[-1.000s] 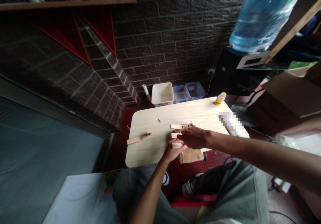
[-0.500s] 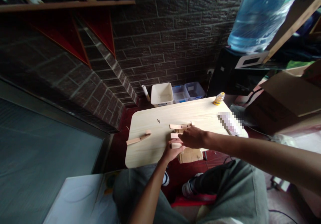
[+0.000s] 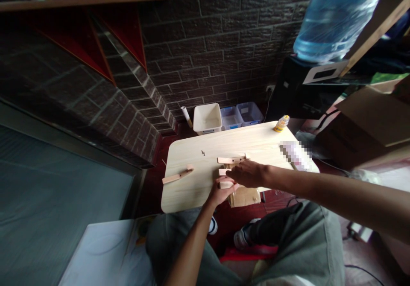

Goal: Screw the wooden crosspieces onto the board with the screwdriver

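At the table's [image 3: 188, 194] near edge, the left hand [image 3: 219, 192] clasps the near block [image 3: 226, 185], whose pale end pokes out between thumb and fingers. The right hand [image 3: 246, 174] bends over the middle block [image 3: 224, 172], just beyond; that block's left end shows past the fingertips, but whether they pinch anything cannot be told. The far bar [image 3: 226, 160] lies just past the right hand, toward the table's middle. Cardboard [image 3: 245, 196] juts over the table's near edge. Another bar [image 3: 174, 178] lies at the table's left end, screws [image 3: 203, 153] toward its far side.
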### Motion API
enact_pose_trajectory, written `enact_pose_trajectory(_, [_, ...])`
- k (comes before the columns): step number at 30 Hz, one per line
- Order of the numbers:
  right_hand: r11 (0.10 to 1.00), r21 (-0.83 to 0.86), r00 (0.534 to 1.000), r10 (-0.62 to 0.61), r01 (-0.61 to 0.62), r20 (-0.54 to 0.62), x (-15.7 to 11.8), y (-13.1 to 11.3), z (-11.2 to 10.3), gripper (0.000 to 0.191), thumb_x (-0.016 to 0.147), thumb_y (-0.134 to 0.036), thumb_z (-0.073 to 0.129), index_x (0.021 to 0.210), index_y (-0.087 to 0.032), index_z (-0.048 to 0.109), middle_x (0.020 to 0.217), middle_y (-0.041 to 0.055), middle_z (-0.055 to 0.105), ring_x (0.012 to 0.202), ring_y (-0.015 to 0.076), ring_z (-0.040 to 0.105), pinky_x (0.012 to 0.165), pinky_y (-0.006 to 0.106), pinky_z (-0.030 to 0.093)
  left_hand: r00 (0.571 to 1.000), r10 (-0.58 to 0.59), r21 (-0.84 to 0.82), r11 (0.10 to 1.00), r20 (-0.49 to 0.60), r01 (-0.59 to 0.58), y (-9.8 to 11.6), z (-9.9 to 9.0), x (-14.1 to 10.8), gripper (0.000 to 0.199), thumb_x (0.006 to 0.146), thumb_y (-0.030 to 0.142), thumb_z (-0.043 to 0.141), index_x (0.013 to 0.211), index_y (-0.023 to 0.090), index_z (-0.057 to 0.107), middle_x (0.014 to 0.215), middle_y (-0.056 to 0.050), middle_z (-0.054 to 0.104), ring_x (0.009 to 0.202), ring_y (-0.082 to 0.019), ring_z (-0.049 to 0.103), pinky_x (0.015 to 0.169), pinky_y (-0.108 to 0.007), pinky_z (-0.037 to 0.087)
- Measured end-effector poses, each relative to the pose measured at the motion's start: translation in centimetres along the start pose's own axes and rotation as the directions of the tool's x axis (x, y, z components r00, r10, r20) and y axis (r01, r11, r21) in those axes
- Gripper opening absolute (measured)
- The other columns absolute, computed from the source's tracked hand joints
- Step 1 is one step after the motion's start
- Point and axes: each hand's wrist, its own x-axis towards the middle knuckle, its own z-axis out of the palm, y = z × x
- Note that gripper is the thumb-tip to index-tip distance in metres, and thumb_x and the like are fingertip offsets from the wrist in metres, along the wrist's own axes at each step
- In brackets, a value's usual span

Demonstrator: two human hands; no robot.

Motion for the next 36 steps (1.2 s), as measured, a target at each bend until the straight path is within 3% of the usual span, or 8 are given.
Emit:
enact_pose_trajectory(6, [0.997, -0.058, 0.997, 0.05, -0.047, 0.053, -0.2, -0.5, -0.7, 0.023, 0.088, -0.013, 0.05, 0.106, -0.009, 0.063, 0.1, 0.0196, 0.071, 0.088, 0.0309, 0.069, 0.074, 0.046, 0.053, 1.0, -0.014, -0.037, 0.999, -0.025, 0.013, 0.2, 0.3, 0.1, 0.014, 0.079, 0.028, 0.071, 0.074, 0.015, 0.07, 0.082, -0.006, 0.072, 0.08, -0.017, 0.066, 0.073, -0.026, 0.053])
enact_pose_trajectory(10, [0.995, -0.071, 0.993, 0.075, -0.069, 0.094, -0.2, -1.2, -1.1, 0.028, 0.087, -0.013, 0.05, 0.112, -0.009, 0.061, 0.099, 0.0194, 0.071, 0.088, 0.0326, 0.07, 0.07, 0.047, 0.055, 0.999, -0.035, -0.025, 0.999, -0.04, 0.034, 0.1, 0.4, 0.1, 0.015, 0.075, 0.027, 0.073, 0.069, 0.015, 0.068, 0.076, -0.005, 0.071, 0.074, -0.016, 0.065, 0.067, -0.025, 0.052])
enact_pose_trajectory(15, [0.997, -0.064, 0.998, -0.044, 0.047, 0.054, 0.1, -1.0, -0.9, 0.045, 0.083, -0.013, 0.056, 0.127, -0.017, 0.054, 0.112, 0.0164, 0.068, 0.1, 0.0302, 0.066, 0.075, 0.042, 0.055, 0.997, -0.059, 0.011, 0.998, -0.048, 0.059, 0.1, 0.3, 0.2, 0.019, 0.073, 0.028, 0.075, 0.062, 0.015, 0.066, 0.067, -0.003, 0.068, 0.067, -0.015, 0.063, 0.062, -0.024, 0.051])
enact_pose_trajectory(23, [0.994, -0.101, 0.993, -0.016, 0.028, 0.118, 0.7, -0.4, -0.7, 0.027, 0.082, -0.013, 0.056, 0.107, -0.008, 0.065, 0.109, 0.0207, 0.067, 0.092, 0.0321, 0.066, 0.071, 0.044, 0.054, 1.0, -0.01, -0.031, 0.999, -0.028, 0.009, -0.1, 0.2, 0.1, 0.014, 0.077, 0.029, 0.072, 0.072, 0.016, 0.07, 0.079, -0.006, 0.072, 0.081, -0.018, 0.067, 0.077, -0.028, 0.054])
enact_pose_trajectory(27, [0.979, -0.154, 0.979, -0.108, 0.135, 0.17, 0.9, -0.3, -0.6, 0.017, 0.083, -0.011, 0.054, 0.087, -0.009, 0.07, 0.1, 0.0199, 0.069, 0.091, 0.0324, 0.066, 0.073, 0.044, 0.053, 0.998, -0.023, -0.035, 0.999, -0.053, 0.022, 0.1, 0.2, 0.0, 0.014, 0.075, 0.029, 0.074, 0.072, 0.016, 0.071, 0.08, -0.007, 0.072, 0.084, -0.019, 0.068, 0.08, -0.03, 0.055])
enact_pose_trajectory(29, [0.987, -0.109, 0.983, -0.101, 0.119, 0.156, 0.7, 0.0, -0.5, 0.019, 0.085, -0.015, 0.052, 0.09, -0.01, 0.07, 0.097, 0.018, 0.07, 0.087, 0.0312, 0.066, 0.07, 0.043, 0.053, 0.999, -0.018, -0.033, 0.999, -0.048, 0.016, 0.3, 0.2, 0.0, 0.014, 0.075, 0.03, 0.075, 0.074, 0.016, 0.072, 0.084, -0.007, 0.073, 0.085, -0.019, 0.068, 0.081, -0.03, 0.055])
enact_pose_trajectory(33, [0.999, -0.011, 0.994, 0.043, -0.043, 0.098, 0.0, 0.4, -0.4, 0.028, 0.088, -0.027, 0.056, 0.108, -0.009, 0.064, 0.097, 0.017, 0.07, 0.084, 0.0293, 0.068, 0.07, 0.04, 0.053, 0.999, -0.001, -0.051, 0.999, -0.033, 0.0, 0.7, 0.0, 0.0, 0.012, 0.077, 0.029, 0.074, 0.079, 0.018, 0.073, 0.089, -0.006, 0.074, 0.084, -0.017, 0.068, 0.082, -0.029, 0.054])
enact_pose_trajectory(36, [0.998, 0.022, 0.998, 0.05, -0.051, 0.04, -0.3, 0.6, -0.2, 0.031, 0.087, -0.025, 0.059, 0.116, -0.014, 0.06, 0.102, 0.013, 0.071, 0.089, 0.027, 0.069, 0.073, 0.037, 0.054, 1.0, 0.007, -0.054, 0.998, -0.001, -0.007, 0.8, -0.1, 0.2, 0.011, 0.078, 0.029, 0.072, 0.079, 0.018, 0.074, 0.087, -0.006, 0.074, 0.085, -0.017, 0.068, 0.083, -0.029, 0.054])
